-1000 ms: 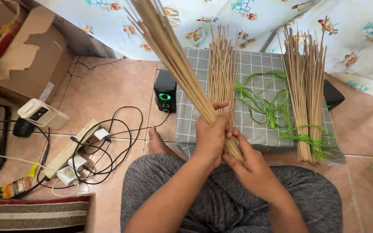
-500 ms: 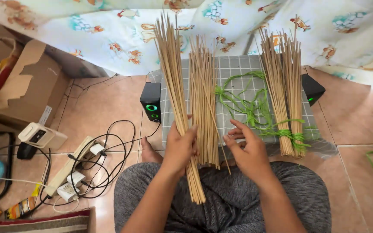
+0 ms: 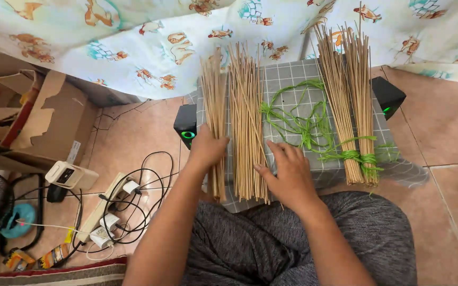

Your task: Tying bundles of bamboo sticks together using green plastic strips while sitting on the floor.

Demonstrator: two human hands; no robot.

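Your left hand (image 3: pixel 206 151) is wrapped around the thin stick bundle (image 3: pixel 214 111) on the left edge of the checked cloth (image 3: pixel 287 79), and just beside it your right hand (image 3: pixel 287 172) lies flat, fingers spread, against the loose stick pile (image 3: pixel 246 116). Right of that sit green string (image 3: pixel 298 119) and a tied bundle (image 3: pixel 352 95). The sticks' near ends overhang your lap, and your left palm hides the grip.
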